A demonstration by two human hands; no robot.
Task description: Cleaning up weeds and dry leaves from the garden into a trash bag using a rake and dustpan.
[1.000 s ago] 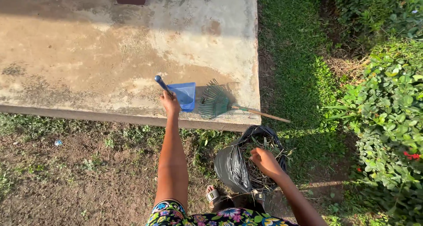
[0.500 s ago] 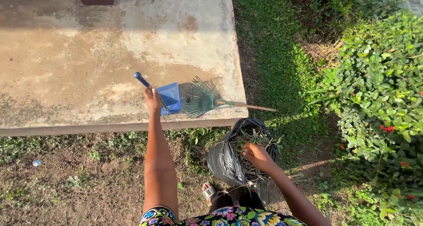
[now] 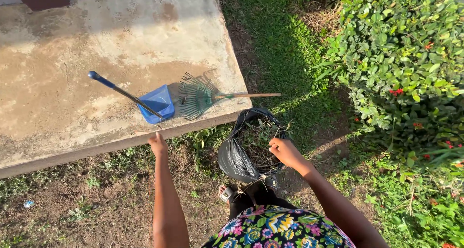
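**Left hand just short of the dustpan, right hand on the bag rim**

We see our left hand (image 3: 157,144) stretched forward at the near edge of the concrete slab (image 3: 96,45), empty, its fingers loosely together and curled a little; whether they touch the slab's edge we cannot tell. The blue dustpan (image 3: 157,103) lies on the slab just beyond and slightly right of those fingers. Its long handle (image 3: 121,92) runs up and away to the left, ending in a rounded blue grip well out on the concrete, so the long axis slants from near-right to far-left. The scoop end is the part nearest the hand; the grip end is well apart from it.

Our right hand (image 3: 286,151) is closed on the rim of the black rubbish bag (image 3: 237,156), fingers clamped on the plastic and holding the mouth open. Dry grass and twigs show inside. The left hand is clearly nearer to the dustpan than the right.

Just beside the dustpan, to its right, lies a green fan rake (image 3: 195,96), its tines almost touching the scoop and its wooden shaft (image 3: 251,95) pointing right, out over the slab's corner toward the grass (image 3: 285,59). Nothing lies between the left hand and the scoop. A flowering hedge (image 3: 406,64) stands well off to the right, and a sandalled foot (image 3: 226,194) shows beneath the bag.
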